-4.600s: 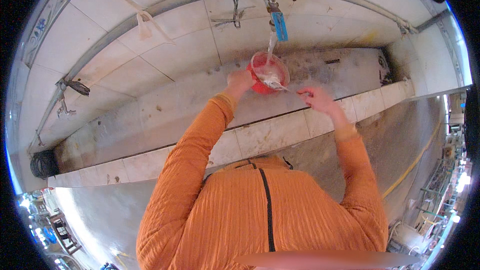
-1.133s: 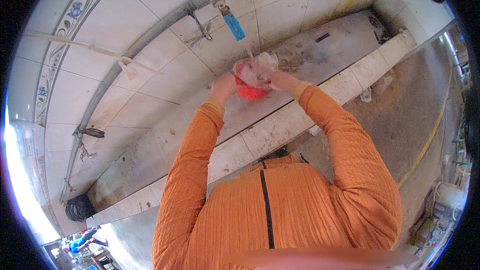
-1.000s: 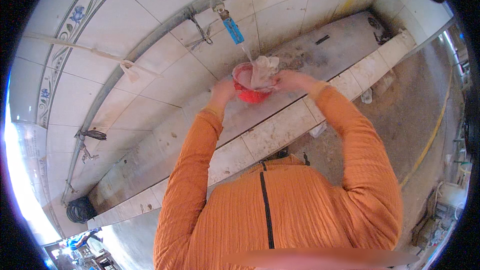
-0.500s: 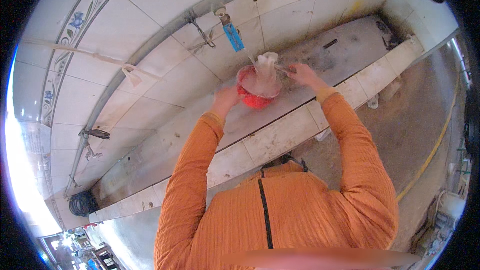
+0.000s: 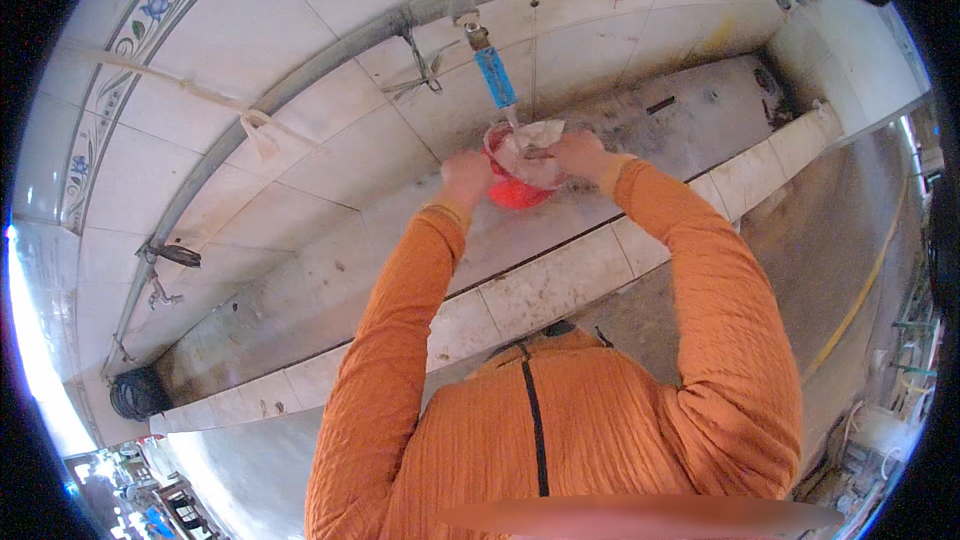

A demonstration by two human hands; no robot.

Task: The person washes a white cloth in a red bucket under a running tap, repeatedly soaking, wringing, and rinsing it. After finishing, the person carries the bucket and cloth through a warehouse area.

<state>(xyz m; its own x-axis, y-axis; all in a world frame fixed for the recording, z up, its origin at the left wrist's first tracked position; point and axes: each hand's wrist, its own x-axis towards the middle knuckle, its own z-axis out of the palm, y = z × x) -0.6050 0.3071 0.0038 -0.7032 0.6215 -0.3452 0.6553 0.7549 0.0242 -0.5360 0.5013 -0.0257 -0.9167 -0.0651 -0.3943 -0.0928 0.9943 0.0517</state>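
A red bowl (image 5: 518,194) is held tilted over the trough under the tap (image 5: 478,36). My left hand (image 5: 468,180) closes on the bowl's left rim. Over the bowl's mouth, my right hand (image 5: 582,157) grips a whitish, wet-looking cloth (image 5: 543,134). Water runs from the blue sleeve (image 5: 495,78) on the tap onto the cloth and into the bowl. My right fingertips are partly lost in the cloth and the splash. The bowl's inside is mostly hidden.
The long trough (image 5: 400,230) has a raised tiled ledge (image 5: 560,272) on my side. A grey pipe (image 5: 330,65) runs along the tiled wall, with a second tap (image 5: 160,290) at left. A black coiled hose (image 5: 138,395) lies at the left end.
My right hand has moved left and lower, closer over the bowl, and the cloth that stood up above the rim now sits lower. The left hand stays at the rim.
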